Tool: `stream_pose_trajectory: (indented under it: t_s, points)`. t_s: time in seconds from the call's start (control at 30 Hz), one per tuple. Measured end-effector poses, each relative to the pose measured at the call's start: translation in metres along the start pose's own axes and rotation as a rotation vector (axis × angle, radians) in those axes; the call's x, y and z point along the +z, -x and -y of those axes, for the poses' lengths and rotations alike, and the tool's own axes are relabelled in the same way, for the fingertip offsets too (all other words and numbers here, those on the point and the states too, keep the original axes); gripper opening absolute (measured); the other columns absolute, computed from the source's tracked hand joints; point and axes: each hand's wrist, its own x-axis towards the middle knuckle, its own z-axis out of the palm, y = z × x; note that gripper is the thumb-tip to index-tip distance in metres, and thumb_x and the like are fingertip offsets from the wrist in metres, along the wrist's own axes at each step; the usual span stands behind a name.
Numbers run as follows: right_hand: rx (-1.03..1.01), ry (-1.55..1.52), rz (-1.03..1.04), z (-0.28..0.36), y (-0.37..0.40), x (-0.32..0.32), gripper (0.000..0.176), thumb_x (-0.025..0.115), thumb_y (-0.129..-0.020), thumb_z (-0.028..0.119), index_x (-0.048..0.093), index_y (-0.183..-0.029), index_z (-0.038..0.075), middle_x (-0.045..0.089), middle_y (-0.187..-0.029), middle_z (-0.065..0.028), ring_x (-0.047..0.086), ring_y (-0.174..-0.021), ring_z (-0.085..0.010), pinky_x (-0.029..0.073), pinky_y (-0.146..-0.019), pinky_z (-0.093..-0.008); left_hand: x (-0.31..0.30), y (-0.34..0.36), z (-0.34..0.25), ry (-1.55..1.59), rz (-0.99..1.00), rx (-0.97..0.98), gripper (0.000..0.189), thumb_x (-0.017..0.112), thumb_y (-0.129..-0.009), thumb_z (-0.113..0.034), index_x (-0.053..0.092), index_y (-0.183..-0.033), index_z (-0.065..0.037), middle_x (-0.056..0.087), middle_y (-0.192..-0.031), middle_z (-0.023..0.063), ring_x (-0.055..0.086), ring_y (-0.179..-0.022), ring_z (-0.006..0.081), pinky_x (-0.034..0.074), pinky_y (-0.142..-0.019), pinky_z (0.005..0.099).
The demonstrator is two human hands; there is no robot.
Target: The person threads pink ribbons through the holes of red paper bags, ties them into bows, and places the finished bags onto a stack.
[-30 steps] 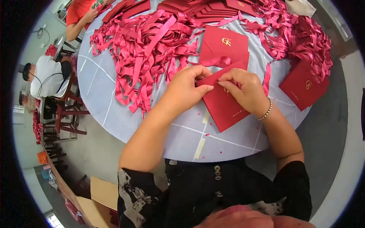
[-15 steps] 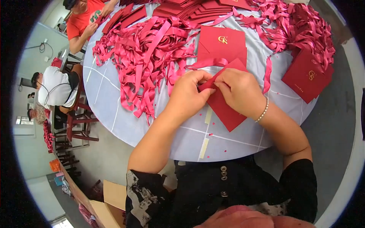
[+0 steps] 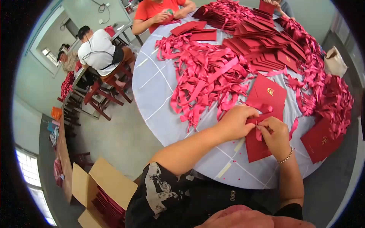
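A red envelope (image 3: 260,148) lies slanted near the table's front edge under both hands. My left hand (image 3: 239,121) pinches at its upper part, thumb and forefinger pressed together on a ribbon. Close beside it, my right hand (image 3: 276,136) has its fingers closed on the same pink ribbon (image 3: 258,133), whose short end hangs over the envelope. Just beyond lie red envelopes with a gold logo (image 3: 270,91). A heap of loose pink ribbons (image 3: 209,72) spreads to the left of them.
More red envelopes are stacked at the back (image 3: 262,41) and at the right (image 3: 322,140), with ribbons along the right edge. Co-workers sit across the white-covered table (image 3: 150,91) and at another table. An open cardboard box (image 3: 110,178) stands on the floor at left.
The view has swung left and up. The envelope under my hands now lies more upright in view, and a ribbon end shows between my fingers.
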Motion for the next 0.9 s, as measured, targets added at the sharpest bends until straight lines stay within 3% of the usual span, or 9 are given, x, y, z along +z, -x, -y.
stream_pose_trajectory:
  t_s: [0.1,0.2,0.33,0.4,0.47,0.53,0.63,0.77,0.9]
  points:
    - [-0.100,0.084,-0.031,0.001,-0.003,0.000,0.007,0.071,-0.079,-0.001,0.066,-0.083,-0.003,0.064,-0.077,-0.0148,0.064,-0.069,-0.0301,0.051,-0.063,-0.0368,0.000,0.000,0.000,-0.014,-0.011,0.038,0.029,0.073,-0.074,-0.005,0.066,-0.102,-0.002,0.066,-0.094,0.0132,0.064,-0.089,0.0284,0.051,-0.078,0.0379]
    - [-0.102,0.157,-0.024,0.002,-0.005,-0.001,0.015,0.072,-0.077,-0.001,0.064,-0.089,-0.002,0.064,-0.084,-0.0153,0.063,-0.078,-0.0307,0.051,-0.069,-0.0379,0.001,0.001,-0.001,-0.033,-0.033,0.127,0.029,0.071,-0.073,-0.007,0.066,-0.101,-0.002,0.066,-0.095,0.0140,0.062,-0.094,0.0326,0.049,-0.083,0.0409]
    - [-0.244,0.363,-0.202,0.019,-0.015,-0.005,0.029,0.074,-0.072,0.000,0.060,-0.096,0.001,0.060,-0.096,-0.0147,0.056,-0.098,-0.0348,0.046,-0.086,-0.0422,0.002,0.001,-0.003,-0.104,-0.046,0.201,0.025,0.070,-0.071,-0.007,0.066,-0.095,0.000,0.065,-0.091,0.0137,0.060,-0.090,0.0335,0.047,-0.083,0.0422]
    - [-0.159,0.263,0.040,0.009,-0.014,-0.010,0.028,0.075,-0.070,0.001,0.060,-0.094,0.001,0.059,-0.090,-0.0129,0.056,-0.097,-0.0350,0.045,-0.088,-0.0427,0.001,0.002,-0.005,-0.080,-0.057,0.234,0.022,0.072,-0.071,-0.009,0.066,-0.092,-0.002,0.064,-0.087,0.0125,0.060,-0.089,0.0324,0.046,-0.082,0.0416]
    - [-0.215,0.325,0.055,0.006,-0.014,-0.015,0.026,0.075,-0.073,-0.001,0.059,-0.093,0.001,0.060,-0.088,-0.0116,0.060,-0.091,-0.0288,0.049,-0.082,-0.0370,0.002,0.002,-0.006,-0.049,-0.041,0.222,0.021,0.072,-0.072,-0.010,0.066,-0.090,-0.004,0.064,-0.086,0.0117,0.060,-0.088,0.0314,0.045,-0.082,0.0412]
    - [0.110,0.024,0.123,0.032,-0.020,-0.020,0.020,0.073,-0.078,-0.003,0.059,-0.093,-0.001,0.062,-0.085,-0.0085,0.063,-0.082,-0.0201,0.051,-0.072,-0.0291,0.004,0.002,-0.005,-0.017,-0.018,0.217,0.019,0.072,-0.072,-0.011,0.067,-0.089,-0.005,0.063,-0.084,0.0109,0.060,-0.087,0.0304,0.044,-0.083,0.0409]
    - [0.278,-0.215,0.286,0.016,-0.016,-0.031,0.013,0.067,-0.087,-0.002,0.060,-0.098,-0.002,0.067,-0.082,-0.0049,0.064,-0.076,-0.0105,0.050,-0.067,-0.0235,0.011,0.005,-0.004,-0.054,0.064,0.249,0.013,0.072,-0.073,-0.011,0.065,-0.083,-0.008,0.060,-0.080,0.0070,0.058,-0.081,0.0262,0.042,-0.091,0.0422]
    - [0.390,-0.333,0.409,-0.006,-0.014,-0.040,0.014,0.061,-0.090,-0.003,0.060,-0.104,-0.003,0.070,-0.085,-0.0039,0.063,-0.080,-0.0067,0.050,-0.070,-0.0222,0.014,0.008,-0.019,-0.270,0.027,0.420,0.004,0.066,-0.077,-0.009,0.062,-0.079,-0.009,0.051,-0.078,0.0041,0.056,-0.086,0.0246,0.036,-0.105,0.0544]
    - [0.436,-0.358,0.602,-0.006,-0.025,-0.043,0.018,0.060,-0.086,-0.007,0.061,-0.103,-0.003,0.069,-0.086,-0.0024,0.063,-0.080,-0.0065,0.049,-0.068,-0.0219,0.009,0.013,-0.036,-0.410,0.033,0.562,0.001,0.062,-0.079,-0.008,0.062,-0.079,-0.009,0.050,-0.077,0.0045,0.056,-0.085,0.0246,0.034,-0.106,0.0560]
